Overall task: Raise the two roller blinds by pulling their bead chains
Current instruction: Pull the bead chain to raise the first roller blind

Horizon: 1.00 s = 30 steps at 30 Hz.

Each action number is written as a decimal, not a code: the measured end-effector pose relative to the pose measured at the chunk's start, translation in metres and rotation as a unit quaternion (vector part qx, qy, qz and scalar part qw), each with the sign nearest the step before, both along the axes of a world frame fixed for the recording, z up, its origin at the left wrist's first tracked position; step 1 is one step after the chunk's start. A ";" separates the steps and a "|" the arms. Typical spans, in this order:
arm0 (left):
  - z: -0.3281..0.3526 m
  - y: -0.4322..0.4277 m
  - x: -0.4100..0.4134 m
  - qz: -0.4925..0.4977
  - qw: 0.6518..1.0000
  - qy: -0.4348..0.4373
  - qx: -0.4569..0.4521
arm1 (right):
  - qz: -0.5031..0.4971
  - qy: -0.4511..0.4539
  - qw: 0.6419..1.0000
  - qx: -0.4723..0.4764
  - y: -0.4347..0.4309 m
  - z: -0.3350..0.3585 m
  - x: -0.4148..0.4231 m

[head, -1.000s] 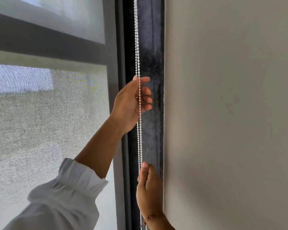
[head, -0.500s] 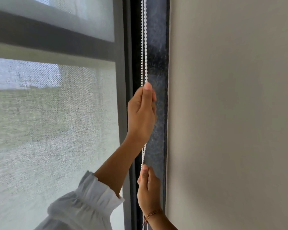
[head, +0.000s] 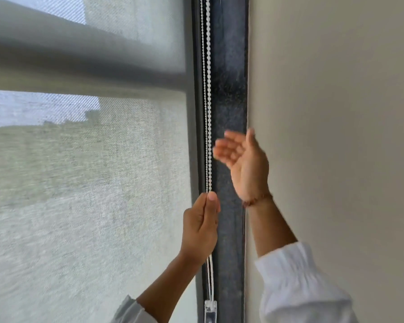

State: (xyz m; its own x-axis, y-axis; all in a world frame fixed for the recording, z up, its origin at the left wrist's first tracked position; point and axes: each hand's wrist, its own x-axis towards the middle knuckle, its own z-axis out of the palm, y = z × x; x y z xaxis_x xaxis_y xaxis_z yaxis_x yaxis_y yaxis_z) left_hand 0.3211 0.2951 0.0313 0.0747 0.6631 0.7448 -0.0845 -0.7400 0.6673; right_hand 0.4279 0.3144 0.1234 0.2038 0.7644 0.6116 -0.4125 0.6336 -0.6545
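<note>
A white bead chain (head: 208,94) hangs down the dark window jamb, with a second thinner strand just left of it. My left hand (head: 201,227) pinches the chain between thumb and fingers, low in the frame. My right hand (head: 240,159) is raised to the right of the chain, fingers spread and blurred, touching nothing. A translucent mesh roller blind (head: 86,183) covers the window on the left; its grey bottom bar (head: 79,57) crosses the upper left. A clear plastic chain weight (head: 210,311) hangs at the chain's lower end.
A plain beige wall (head: 336,136) fills the right half. The dark speckled window jamb (head: 231,89) runs vertically between blind and wall. White sleeves cover both forearms at the bottom.
My left hand has pulled the chain down from mid frame to lower. My right hand has let go of the chain and risen above the left, now open beside the chain.
</note>
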 end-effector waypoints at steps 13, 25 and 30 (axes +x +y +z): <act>-0.075 -0.070 -0.007 -0.025 0.993 0.091 -0.070 | -0.033 0.034 0.998 0.033 -0.115 0.082 -0.049; 0.169 -0.092 0.004 -0.164 0.982 -0.085 -0.029 | -0.009 0.007 0.993 0.114 -0.149 0.074 -0.022; 0.232 -0.119 0.030 -0.209 0.976 -0.066 -0.016 | 0.027 -0.003 0.997 0.079 -0.155 0.048 0.004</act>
